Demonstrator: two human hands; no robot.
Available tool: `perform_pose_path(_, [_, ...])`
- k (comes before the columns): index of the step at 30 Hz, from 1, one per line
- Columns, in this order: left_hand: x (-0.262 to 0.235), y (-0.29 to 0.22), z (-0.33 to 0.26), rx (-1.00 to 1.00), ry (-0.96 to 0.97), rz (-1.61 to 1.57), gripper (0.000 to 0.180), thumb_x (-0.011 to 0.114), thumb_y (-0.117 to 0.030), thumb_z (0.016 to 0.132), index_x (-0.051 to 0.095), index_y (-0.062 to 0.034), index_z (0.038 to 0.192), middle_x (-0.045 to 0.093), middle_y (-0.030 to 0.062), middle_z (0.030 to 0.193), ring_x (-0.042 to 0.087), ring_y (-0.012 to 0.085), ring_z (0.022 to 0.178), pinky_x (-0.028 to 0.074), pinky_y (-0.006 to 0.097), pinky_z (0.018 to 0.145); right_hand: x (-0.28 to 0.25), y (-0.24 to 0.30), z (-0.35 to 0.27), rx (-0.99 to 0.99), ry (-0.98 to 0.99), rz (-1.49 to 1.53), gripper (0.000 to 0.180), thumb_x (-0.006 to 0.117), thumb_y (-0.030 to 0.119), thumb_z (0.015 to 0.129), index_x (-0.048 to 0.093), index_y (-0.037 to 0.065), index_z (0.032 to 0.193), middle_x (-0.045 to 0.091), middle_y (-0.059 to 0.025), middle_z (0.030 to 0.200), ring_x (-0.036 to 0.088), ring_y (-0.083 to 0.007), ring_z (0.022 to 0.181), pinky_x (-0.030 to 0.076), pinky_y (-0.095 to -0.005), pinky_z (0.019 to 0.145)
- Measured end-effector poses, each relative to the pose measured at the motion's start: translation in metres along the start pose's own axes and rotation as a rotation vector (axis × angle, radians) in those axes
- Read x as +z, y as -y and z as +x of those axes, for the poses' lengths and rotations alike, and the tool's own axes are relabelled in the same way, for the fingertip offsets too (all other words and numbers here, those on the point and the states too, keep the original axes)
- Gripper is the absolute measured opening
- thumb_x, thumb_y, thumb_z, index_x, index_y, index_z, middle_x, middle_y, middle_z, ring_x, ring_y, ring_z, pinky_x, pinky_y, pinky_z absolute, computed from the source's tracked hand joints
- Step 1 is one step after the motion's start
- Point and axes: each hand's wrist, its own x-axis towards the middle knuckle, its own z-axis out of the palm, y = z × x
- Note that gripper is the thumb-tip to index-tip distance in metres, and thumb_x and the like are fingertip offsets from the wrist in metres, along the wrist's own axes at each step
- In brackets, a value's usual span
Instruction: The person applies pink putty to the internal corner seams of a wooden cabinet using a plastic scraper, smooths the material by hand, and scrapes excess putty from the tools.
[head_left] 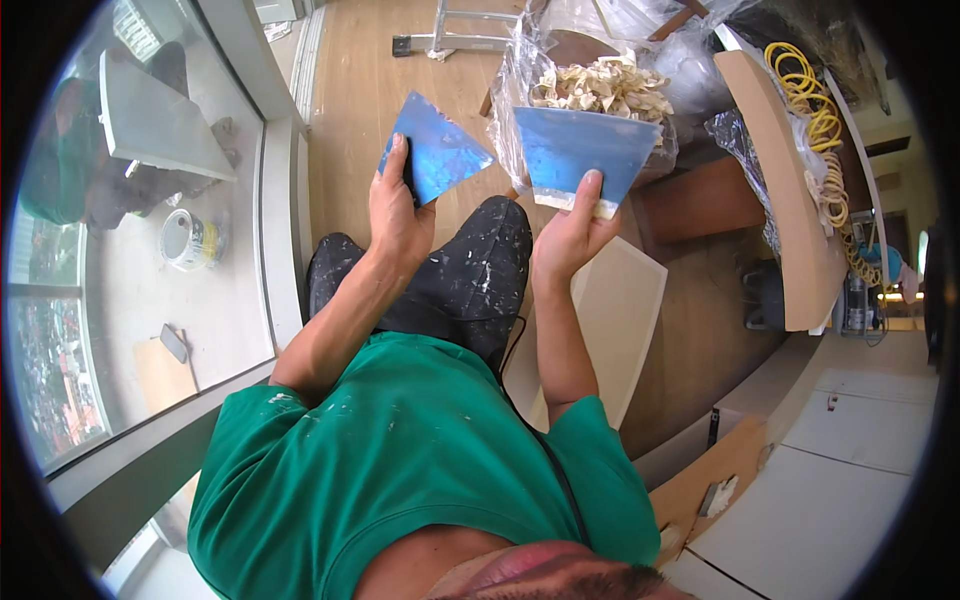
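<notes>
In my left hand is a wide putty knife, its shiny blade reflecting blue and slanting up to the right. My thumb presses along its left side. My right hand grips a second wide putty knife, whose trapezoid blade stands broad edge up. Pale filler lines the lower part of that blade beside my thumb. Both handles are hidden by my hands. The two blades are apart, held above and in front of my paint-spattered dark trousers.
A glass pane stands close on my left, with a white bucket showing in it. Ahead are crumpled masking paper, plastic sheeting and a metal ladder. At right, a yellow coiled hose hangs by a tan panel.
</notes>
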Motion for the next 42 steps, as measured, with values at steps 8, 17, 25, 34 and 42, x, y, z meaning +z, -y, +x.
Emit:
perform_pose_path(8, [0.020, 0.000, -0.013, 0.085, 0.102, 0.055, 0.035, 0.059, -0.031, 0.102, 0.059, -0.0032, 0.123, 0.067, 0.0034, 0.114, 0.065, 0.0128, 0.103, 0.052, 0.030, 0.094, 0.005, 0.016, -0.029, -0.155, 0.097, -0.047, 0.025, 0.053, 0.013, 0.102, 0.062, -0.011, 0.101, 0.066, -0.0104, 0.095, 0.061, -0.0124, 0.083, 0.049, -0.0290, 0.072])
perform_pose_path(17, [0.028, -0.010, -0.011, 0.032, 0.137, 0.043, 0.034, 0.056, -0.026, 0.104, 0.058, 0.0033, 0.121, 0.068, 0.0116, 0.115, 0.069, 0.0178, 0.102, 0.056, 0.034, 0.093, -0.005, 0.012, -0.030, -0.237, 0.242, -0.059, 0.025, 0.051, 0.009, 0.100, 0.058, -0.011, 0.113, 0.065, -0.0103, 0.096, 0.059, -0.0118, 0.079, 0.047, -0.0248, 0.068])
perform_pose_path(25, [0.028, -0.011, -0.009, 0.011, 0.099, 0.097, 0.029, 0.058, -0.025, 0.103, 0.059, 0.0018, 0.115, 0.069, 0.0084, 0.108, 0.070, 0.0158, 0.096, 0.058, 0.032, 0.087, 0.001, 0.013, -0.030, -0.229, 0.322, -0.085, 0.020, 0.052, 0.006, 0.098, 0.060, -0.010, 0.105, 0.064, -0.0113, 0.095, 0.059, -0.0147, 0.078, 0.047, -0.0279, 0.067])
perform_pose_path(34, [0.031, -0.010, -0.010, 0.053, 0.146, 0.128, 0.027, 0.059, -0.023, 0.102, 0.062, 0.0029, 0.109, 0.070, 0.0087, 0.100, 0.070, 0.0156, 0.086, 0.059, 0.031, 0.078, -0.001, 0.021, -0.026, -0.166, 0.508, -0.230, 0.016, 0.052, 0.006, 0.098, 0.062, -0.005, 0.101, 0.058, -0.0123, 0.086, 0.058, -0.0239, 0.071, 0.045, -0.0338, 0.064])
perform_pose_path(42, [0.033, -0.022, 0.001, 0.013, 0.213, 0.086, 0.029, 0.060, -0.026, 0.102, 0.061, 0.0006, 0.113, 0.069, 0.0077, 0.104, 0.068, 0.0153, 0.093, 0.057, 0.034, 0.086, -0.051, -0.015, -0.020, 0.482, 0.566, -0.248, 0.018, 0.062, 0.018, 0.098, 0.064, 0.002, 0.090, 0.064, -0.0067, 0.084, 0.062, -0.0172, 0.073, 0.044, -0.0329, 0.059])
